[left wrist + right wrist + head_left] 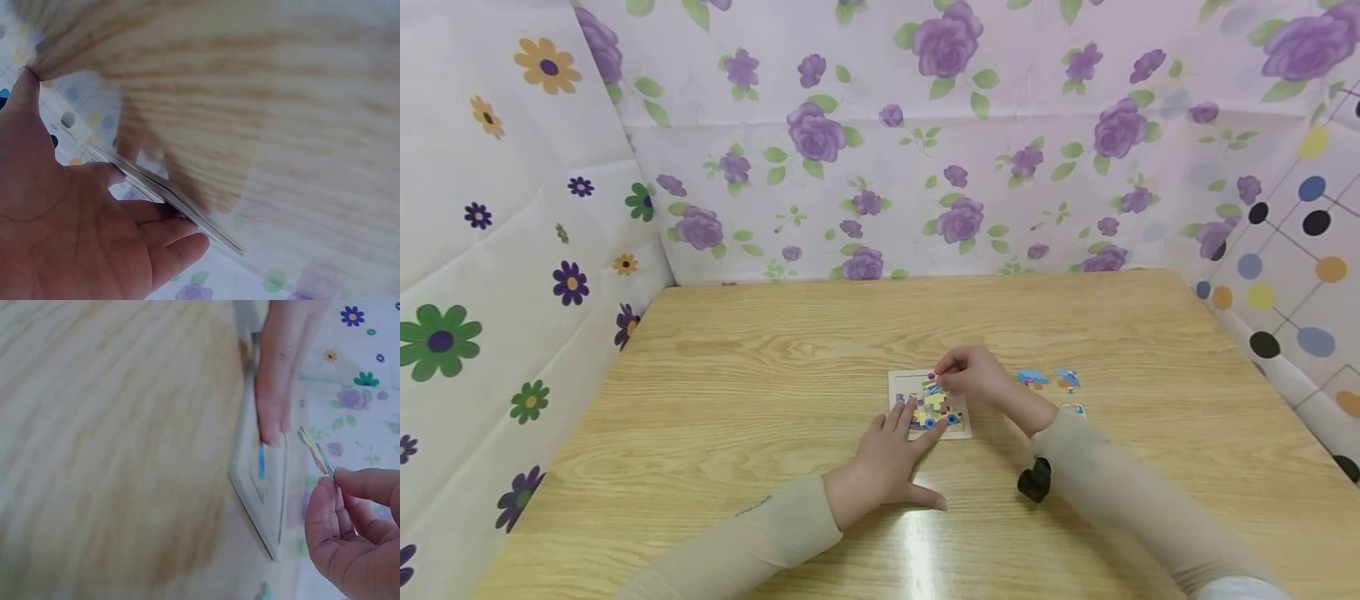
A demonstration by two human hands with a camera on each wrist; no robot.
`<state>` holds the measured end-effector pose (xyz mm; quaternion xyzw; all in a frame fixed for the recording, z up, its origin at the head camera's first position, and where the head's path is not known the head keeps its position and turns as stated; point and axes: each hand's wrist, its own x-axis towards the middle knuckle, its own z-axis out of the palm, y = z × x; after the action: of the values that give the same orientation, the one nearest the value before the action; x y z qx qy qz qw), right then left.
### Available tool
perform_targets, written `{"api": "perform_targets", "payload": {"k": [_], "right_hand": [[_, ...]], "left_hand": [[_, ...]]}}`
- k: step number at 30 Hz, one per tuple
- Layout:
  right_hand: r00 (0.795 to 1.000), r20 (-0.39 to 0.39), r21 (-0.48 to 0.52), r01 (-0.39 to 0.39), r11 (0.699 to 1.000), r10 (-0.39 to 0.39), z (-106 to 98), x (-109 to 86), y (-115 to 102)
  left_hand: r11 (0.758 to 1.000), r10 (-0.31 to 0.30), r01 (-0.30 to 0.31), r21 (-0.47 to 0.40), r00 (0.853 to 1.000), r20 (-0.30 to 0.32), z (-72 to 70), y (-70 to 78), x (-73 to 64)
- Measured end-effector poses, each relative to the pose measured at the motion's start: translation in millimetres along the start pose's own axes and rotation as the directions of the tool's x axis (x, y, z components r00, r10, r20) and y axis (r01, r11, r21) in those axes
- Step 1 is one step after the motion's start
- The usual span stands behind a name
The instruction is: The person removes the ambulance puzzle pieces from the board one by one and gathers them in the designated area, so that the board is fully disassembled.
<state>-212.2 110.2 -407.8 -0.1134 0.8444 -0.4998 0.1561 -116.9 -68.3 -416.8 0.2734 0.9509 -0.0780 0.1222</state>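
A small jigsaw puzzle board (961, 433) with a pale frame lies on the table, partly filled with colourful pieces that include blue wheel shapes. My left hand (889, 457) rests on its left and lower side with fingers spread, covering some of the picture. The left wrist view shows the left fingers (172, 234) against the board's edge. Just above the board's upper right part, my right hand (977, 379) pinches a thin puzzle piece (317, 453) between thumb and fingertips. In the right wrist view that piece is tilted and apart from the board.
Several loose puzzle pieces (1032, 377) lie to the right of the board, some partly behind the right forearm. The wood-grain table (760, 358) meets a flowered cloth (865, 167) at the back. A black object (1035, 480) hangs at the right sleeve.
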Motion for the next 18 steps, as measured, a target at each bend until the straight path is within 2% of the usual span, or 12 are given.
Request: {"api": "perform_targets", "payload": {"k": [8,18], "right_hand": [[1.0,-0.025,0.018,0.014,1.0,-0.013,-30,-14.6,1],[0.997,-0.05,0.027,-0.06,0.998,0.061,-70,-37.7,9]], "left_hand": [[1.0,-0.002,0.001,-0.019,1.0,-0.009,2.0,-0.2,0.7],[1.0,0.001,-0.002,-0.023,1.0,-0.018,-0.5,0.2,-1.5]]}}
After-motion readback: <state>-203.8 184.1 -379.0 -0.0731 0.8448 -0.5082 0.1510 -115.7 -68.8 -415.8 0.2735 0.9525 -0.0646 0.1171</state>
